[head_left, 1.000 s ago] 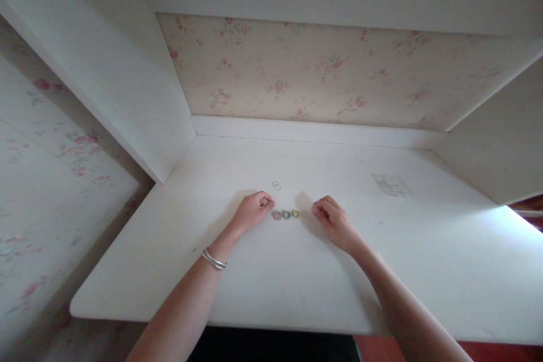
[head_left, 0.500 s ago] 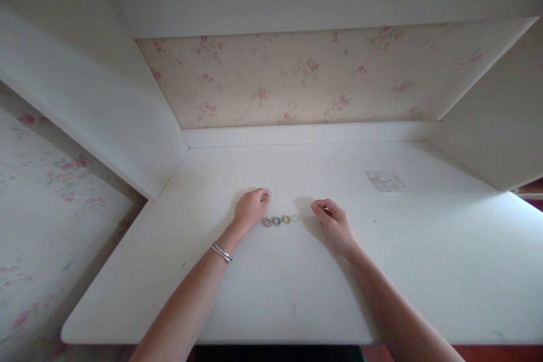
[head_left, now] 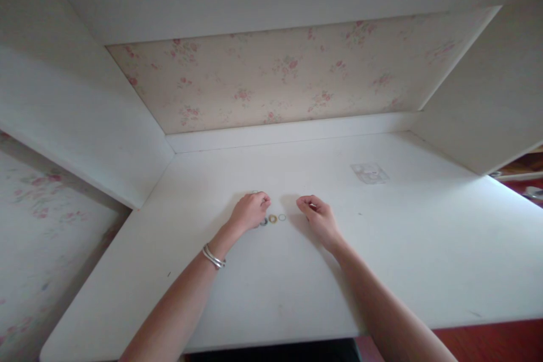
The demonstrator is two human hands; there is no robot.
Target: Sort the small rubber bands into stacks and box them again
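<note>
A short row of small rings lies on the white desk (head_left: 271,294): a grey-blue ring (head_left: 263,221), a yellow ring (head_left: 272,219) and a pale thin ring (head_left: 282,217). My left hand (head_left: 249,210) rests curled on the desk at the left end of the row. Its knuckles cover that end, and its fingertips are tucked in near a thin silver ring (head_left: 254,192) that peeks out behind it. Nothing shows inside its fingers. My right hand (head_left: 317,216) lies loosely curled just right of the row, not touching the rings. A silver bracelet (head_left: 213,257) circles my left wrist.
A small clear plastic patch (head_left: 368,172) lies on the desk at the back right. White side panels (head_left: 85,119) close in the left and right, and a floral wallpaper back wall (head_left: 275,79) stands behind. The desk's front edge runs just below my forearms.
The view has shifted, so everything sits further left. My left hand moved back over the thin silver rings and now covers the pink ring at the row's left end. My right hand stayed curled.
</note>
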